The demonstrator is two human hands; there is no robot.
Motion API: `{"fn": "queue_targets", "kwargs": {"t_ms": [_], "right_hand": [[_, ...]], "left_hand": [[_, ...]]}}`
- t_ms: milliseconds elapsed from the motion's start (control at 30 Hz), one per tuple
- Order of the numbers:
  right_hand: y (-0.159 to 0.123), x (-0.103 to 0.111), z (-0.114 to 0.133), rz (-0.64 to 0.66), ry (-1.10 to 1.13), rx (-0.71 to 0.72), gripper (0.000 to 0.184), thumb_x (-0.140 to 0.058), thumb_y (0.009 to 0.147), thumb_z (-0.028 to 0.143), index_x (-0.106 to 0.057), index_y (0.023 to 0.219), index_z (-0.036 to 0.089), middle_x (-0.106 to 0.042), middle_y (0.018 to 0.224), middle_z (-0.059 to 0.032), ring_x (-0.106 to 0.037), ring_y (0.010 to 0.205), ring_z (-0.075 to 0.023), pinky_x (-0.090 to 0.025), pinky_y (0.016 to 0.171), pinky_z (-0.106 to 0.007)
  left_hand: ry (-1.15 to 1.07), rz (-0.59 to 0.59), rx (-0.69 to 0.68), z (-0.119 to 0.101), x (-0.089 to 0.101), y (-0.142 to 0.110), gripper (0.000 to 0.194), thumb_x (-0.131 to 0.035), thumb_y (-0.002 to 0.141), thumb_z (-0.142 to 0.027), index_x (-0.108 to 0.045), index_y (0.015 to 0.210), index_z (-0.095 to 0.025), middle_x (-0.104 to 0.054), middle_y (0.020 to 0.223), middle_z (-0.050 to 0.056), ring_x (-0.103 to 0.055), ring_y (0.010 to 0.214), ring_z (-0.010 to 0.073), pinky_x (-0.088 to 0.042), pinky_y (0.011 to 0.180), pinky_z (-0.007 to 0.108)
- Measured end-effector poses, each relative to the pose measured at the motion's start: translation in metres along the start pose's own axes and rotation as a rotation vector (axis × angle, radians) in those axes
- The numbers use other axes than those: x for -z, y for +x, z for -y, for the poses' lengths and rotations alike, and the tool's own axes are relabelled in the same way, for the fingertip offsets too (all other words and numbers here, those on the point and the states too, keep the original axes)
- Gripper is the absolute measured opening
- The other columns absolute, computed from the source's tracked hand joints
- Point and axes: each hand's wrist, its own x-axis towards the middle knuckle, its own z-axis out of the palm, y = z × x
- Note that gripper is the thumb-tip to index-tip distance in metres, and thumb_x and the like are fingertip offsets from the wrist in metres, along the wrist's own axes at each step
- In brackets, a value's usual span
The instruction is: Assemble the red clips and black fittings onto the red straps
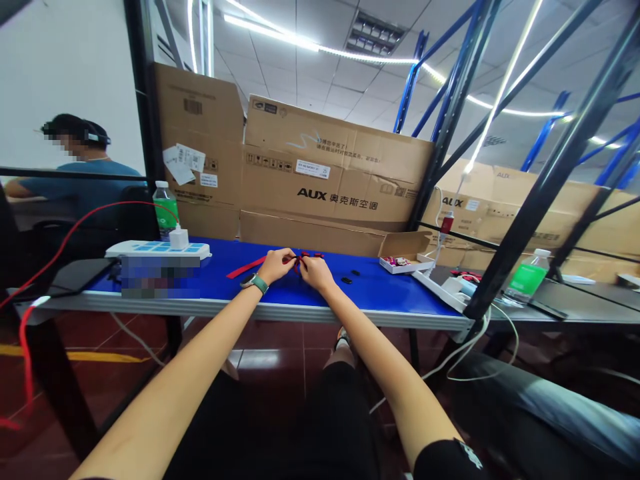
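Observation:
Over the blue tabletop (280, 297), my left hand (276, 265), with a green-banded watch (260, 285) on its wrist, is closed in a pinch. My right hand (315, 272) meets it, fingers also pinched. Both hold a red strap (245, 268); its flat end sticks out to the left past my left hand. Dark bits and more red show between and just beyond the fingertips, too small to make out. Two small black pieces (347, 281) lie on the table right of my right hand.
A power strip (120, 249) with a white plug (179, 237) and a green-labelled bottle (165, 207) stand left. An open small box (400, 265) holds small parts at right. Cardboard boxes (335, 173) wall the back. A person (95, 180) sits at far left.

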Motion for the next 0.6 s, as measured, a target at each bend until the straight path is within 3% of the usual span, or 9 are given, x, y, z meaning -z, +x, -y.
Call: {"fn": "queue_targets", "kwargs": {"t_ms": [433, 600], "right_hand": [[-0.0032, 0.0028, 0.0004, 0.233, -0.008, -0.062, 0.029, -0.046, 0.097, 0.021, -0.075, 0.097, 0.014, -0.076, 0.098, -0.0156, -0.071, 0.087, -0.0231, -0.045, 0.075, -0.026], [-0.0029, 0.0035, 0.0002, 0.155, -0.015, -0.073, 0.032, -0.043, 0.1, 0.024, -0.073, 0.099, 0.013, -0.076, 0.099, -0.0158, -0.071, 0.091, -0.0226, -0.044, 0.078, -0.025]], "left_hand": [[0.137, 0.143, -0.158, -0.006, 0.0001, -0.0009, 0.011, -0.059, 0.083, -0.021, -0.07, 0.084, -0.018, -0.072, 0.076, 0.002, -0.063, 0.067, 0.0154, -0.045, 0.065, 0.025], [0.104, 0.054, -0.112, -0.0065, -0.0019, 0.0004, 0.013, -0.059, 0.086, -0.024, -0.07, 0.084, -0.018, -0.072, 0.076, 0.002, -0.063, 0.066, 0.0152, -0.045, 0.066, 0.025]]}}
